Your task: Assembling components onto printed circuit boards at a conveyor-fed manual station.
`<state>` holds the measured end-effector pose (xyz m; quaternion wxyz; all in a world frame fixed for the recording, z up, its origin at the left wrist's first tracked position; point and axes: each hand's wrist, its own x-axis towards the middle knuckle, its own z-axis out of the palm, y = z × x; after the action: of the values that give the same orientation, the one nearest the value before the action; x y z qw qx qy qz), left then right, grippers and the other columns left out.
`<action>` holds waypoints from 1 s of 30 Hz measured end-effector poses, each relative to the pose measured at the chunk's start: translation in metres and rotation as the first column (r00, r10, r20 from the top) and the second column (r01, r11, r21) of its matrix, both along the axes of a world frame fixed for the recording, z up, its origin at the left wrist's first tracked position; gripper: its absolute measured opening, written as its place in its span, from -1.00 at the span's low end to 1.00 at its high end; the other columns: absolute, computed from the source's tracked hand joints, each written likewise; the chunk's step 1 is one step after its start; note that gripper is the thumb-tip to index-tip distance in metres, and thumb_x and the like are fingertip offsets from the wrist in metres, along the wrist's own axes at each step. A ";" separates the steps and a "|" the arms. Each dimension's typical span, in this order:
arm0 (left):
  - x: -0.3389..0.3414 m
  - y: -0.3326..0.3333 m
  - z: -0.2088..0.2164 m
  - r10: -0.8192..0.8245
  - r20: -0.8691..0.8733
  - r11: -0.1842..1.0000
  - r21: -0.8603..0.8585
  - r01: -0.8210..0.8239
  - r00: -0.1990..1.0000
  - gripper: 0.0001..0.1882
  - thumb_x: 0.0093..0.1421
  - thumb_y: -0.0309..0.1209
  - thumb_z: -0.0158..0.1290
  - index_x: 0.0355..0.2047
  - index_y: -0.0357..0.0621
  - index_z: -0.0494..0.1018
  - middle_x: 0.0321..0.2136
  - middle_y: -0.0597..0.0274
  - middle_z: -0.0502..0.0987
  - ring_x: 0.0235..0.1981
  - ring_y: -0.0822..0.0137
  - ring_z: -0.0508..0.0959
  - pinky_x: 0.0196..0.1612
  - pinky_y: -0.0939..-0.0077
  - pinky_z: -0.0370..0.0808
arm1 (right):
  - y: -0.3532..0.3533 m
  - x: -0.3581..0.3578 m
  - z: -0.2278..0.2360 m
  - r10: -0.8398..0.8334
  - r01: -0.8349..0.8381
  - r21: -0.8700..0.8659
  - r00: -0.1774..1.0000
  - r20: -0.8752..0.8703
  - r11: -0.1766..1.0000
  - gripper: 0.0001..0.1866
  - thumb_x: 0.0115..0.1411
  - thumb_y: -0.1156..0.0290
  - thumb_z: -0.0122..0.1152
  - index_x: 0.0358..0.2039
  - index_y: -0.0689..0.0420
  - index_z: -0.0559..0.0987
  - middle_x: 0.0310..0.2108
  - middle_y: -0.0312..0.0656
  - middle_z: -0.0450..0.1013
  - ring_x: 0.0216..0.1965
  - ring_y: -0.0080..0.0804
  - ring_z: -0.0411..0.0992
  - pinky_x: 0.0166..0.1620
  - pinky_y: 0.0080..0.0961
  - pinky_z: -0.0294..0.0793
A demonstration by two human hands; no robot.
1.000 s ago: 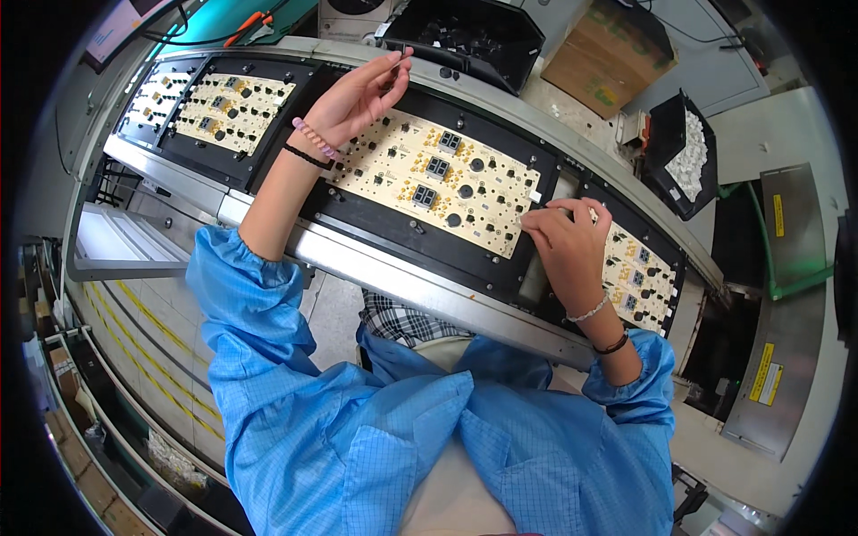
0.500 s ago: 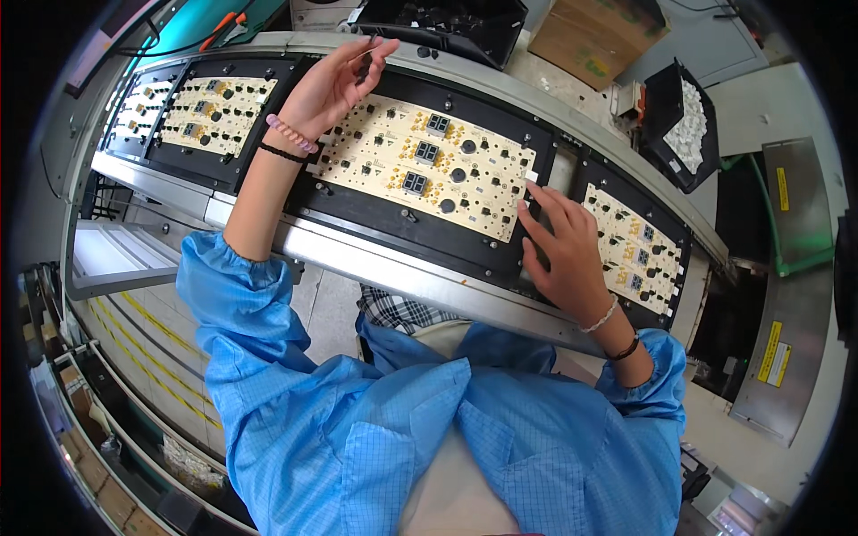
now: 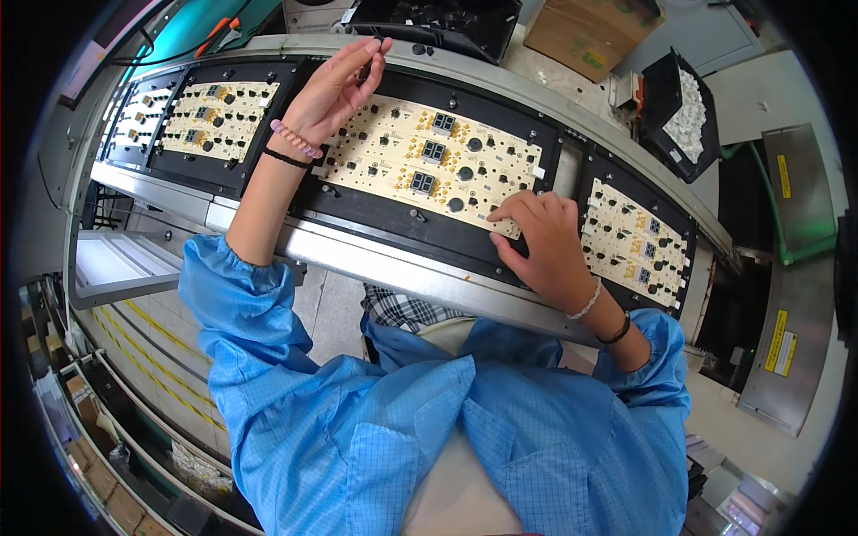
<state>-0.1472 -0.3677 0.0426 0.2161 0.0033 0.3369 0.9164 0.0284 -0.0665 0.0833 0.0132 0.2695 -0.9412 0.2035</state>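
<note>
A cream circuit board (image 3: 393, 161) with black digit displays (image 3: 433, 150) and round black parts lies in a black frame (image 3: 357, 198) in front of me. My left hand (image 3: 340, 89) is raised over the board's far left part. Its thumb and fingertips pinch a small black component (image 3: 379, 45), whose exact kind I cannot make out. My right hand (image 3: 545, 237) is over the board's near right corner, thumb and index finger apart. The index fingertip touches or hovers just above the board; the hand covers that corner.
More framed boards stand at the left (image 3: 219, 121) and right (image 3: 635, 241). A metal rail (image 3: 375, 259) runs along the near side. Behind are a black bin of dark parts (image 3: 438, 22), a cardboard box (image 3: 594, 36) and a black tray of white parts (image 3: 686, 125).
My right hand has moved left and nearer, from the white part on the board's right edge to its near corner. The left fingers have closed more around the black component.
</note>
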 end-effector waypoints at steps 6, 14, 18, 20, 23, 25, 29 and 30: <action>0.002 -0.001 -0.003 0.088 -0.017 0.996 -0.013 -0.088 0.996 -0.63 0.25 -0.54 0.03 0.06 -0.26 0.28 -0.01 0.03 0.44 -0.11 0.42 0.50 -0.04 0.69 0.52 | -0.007 0.002 -0.012 -0.093 0.093 -0.077 0.996 0.010 0.993 -0.84 -0.04 0.50 0.11 -0.38 0.01 0.48 -0.37 -0.31 0.37 -0.29 -0.32 0.28 -0.14 -0.35 0.12; -0.007 -0.009 -0.002 0.043 0.008 0.998 0.045 -0.044 0.999 -0.58 0.27 -0.51 0.02 0.13 -0.23 0.26 -0.12 0.15 0.46 -0.14 0.44 0.49 -0.04 0.71 0.51 | 0.033 -0.024 0.024 -0.085 0.078 -0.124 0.995 -0.053 0.989 -0.92 0.08 0.43 0.17 -0.36 0.05 0.55 -0.32 -0.27 0.46 -0.28 -0.29 0.39 -0.22 -0.38 0.22; 0.014 -0.013 0.020 0.025 -0.018 0.998 0.064 -0.024 1.000 -0.61 0.26 -0.49 0.05 0.08 -0.24 0.29 -0.31 0.29 0.46 -0.26 0.50 0.50 -0.16 0.73 0.48 | 0.116 -0.109 0.054 -0.274 0.259 -0.088 0.907 -0.320 0.962 -0.87 0.14 0.49 0.10 -0.33 0.21 0.57 -0.37 -0.04 0.47 -0.31 -0.09 0.45 -0.22 -0.32 0.43; 0.006 -0.014 0.010 -0.060 -0.082 0.998 -0.011 0.059 0.995 -0.59 0.26 -0.46 0.04 0.10 -0.22 0.29 -0.42 0.40 0.41 -0.42 0.60 0.42 -0.34 0.78 0.40 | 0.214 -0.147 0.042 -0.198 0.374 0.252 0.827 -0.527 0.892 -0.74 0.08 0.51 0.08 -0.17 0.22 0.52 -0.22 0.03 0.45 -0.20 0.03 0.42 -0.14 -0.21 0.40; 0.013 0.011 0.038 -0.101 -0.083 0.994 -0.051 0.097 0.991 -0.65 0.28 -0.35 0.05 0.05 -0.17 0.39 -0.57 0.54 0.29 -0.56 0.69 0.24 -0.55 0.76 0.24 | 0.378 -0.183 -0.009 -0.331 0.550 0.476 0.819 -0.469 0.686 -0.46 0.05 0.45 0.18 0.08 0.25 0.37 -0.03 0.10 0.37 0.00 0.05 0.34 0.06 -0.18 0.33; 0.000 0.022 0.034 -0.152 -0.093 0.988 -0.016 0.151 0.984 -0.63 0.24 -0.33 0.10 0.02 -0.17 0.41 -0.60 0.54 0.25 -0.60 0.69 0.17 -0.60 0.78 0.19 | 0.462 -0.179 -0.040 -0.235 0.470 0.605 0.872 -0.429 0.642 -0.36 0.13 0.28 0.20 0.18 0.22 0.27 0.11 0.16 0.27 0.09 0.07 0.28 0.12 -0.15 0.31; 0.024 -0.003 0.002 -0.018 -0.154 0.999 0.046 0.025 0.988 -0.86 0.23 -0.35 0.13 -0.33 -0.16 0.54 -0.49 0.41 0.51 -0.50 0.66 0.41 -0.46 0.77 0.38 | 0.339 -0.231 -0.009 -0.289 0.409 0.605 0.912 -0.290 0.683 -0.61 0.19 0.39 0.00 0.00 0.32 0.36 -0.06 0.23 0.33 -0.05 0.18 0.32 0.00 -0.09 0.33; 0.020 -0.002 -0.001 -0.042 -0.170 0.996 0.075 0.055 0.985 -0.87 0.23 -0.38 0.12 -0.32 -0.19 0.53 -0.45 0.37 0.54 -0.47 0.63 0.44 -0.41 0.77 0.41 | 0.318 -0.217 0.008 -0.130 0.288 0.579 0.945 -0.300 0.762 -0.75 0.16 0.50 -0.07 -0.20 0.35 0.47 -0.26 0.25 0.46 -0.24 0.22 0.42 -0.20 -0.06 0.44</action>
<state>-0.1271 -0.3695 0.0419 0.2089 0.0976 0.3170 0.9200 -0.1884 0.2514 0.0912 0.0620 0.1743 -0.9710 -0.1516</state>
